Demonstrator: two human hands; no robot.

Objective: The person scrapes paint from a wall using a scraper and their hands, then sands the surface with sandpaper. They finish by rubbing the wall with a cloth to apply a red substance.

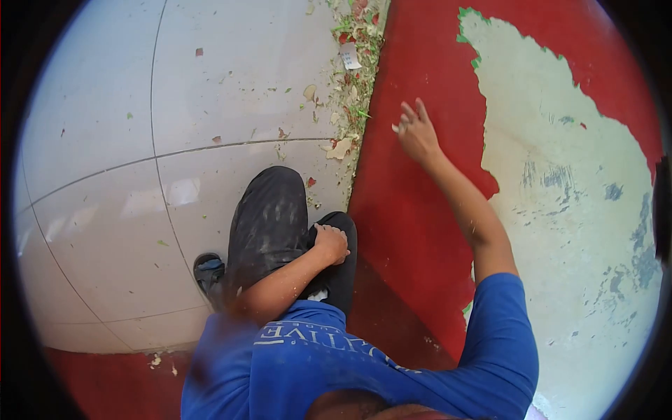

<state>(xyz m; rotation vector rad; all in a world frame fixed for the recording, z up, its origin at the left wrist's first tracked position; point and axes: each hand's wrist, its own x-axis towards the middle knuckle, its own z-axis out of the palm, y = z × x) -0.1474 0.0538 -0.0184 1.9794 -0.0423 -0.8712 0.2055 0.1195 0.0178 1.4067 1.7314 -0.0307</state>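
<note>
My left hand (pixel 332 243) rests on the knee of my dark, dusty trousers (pixel 269 224), its fingers bent over the cloth. I see nothing held in it. My right hand (pixel 418 134) is stretched forward in front of the red painted wall (pixel 420 63), its fingers apart and nothing visible between them. Right of that hand, the red paint ends in a jagged edge beside a large pale, stripped patch (pixel 546 154) with grey marks.
Paint flakes and crumbs (pixel 346 105) lie in a strip along the wall's foot, with a small white paper piece (pixel 350 56) among them. Scattered chips dot the tiled floor (pixel 91 189). A sandalled foot (pixel 208 270) is left of my knee.
</note>
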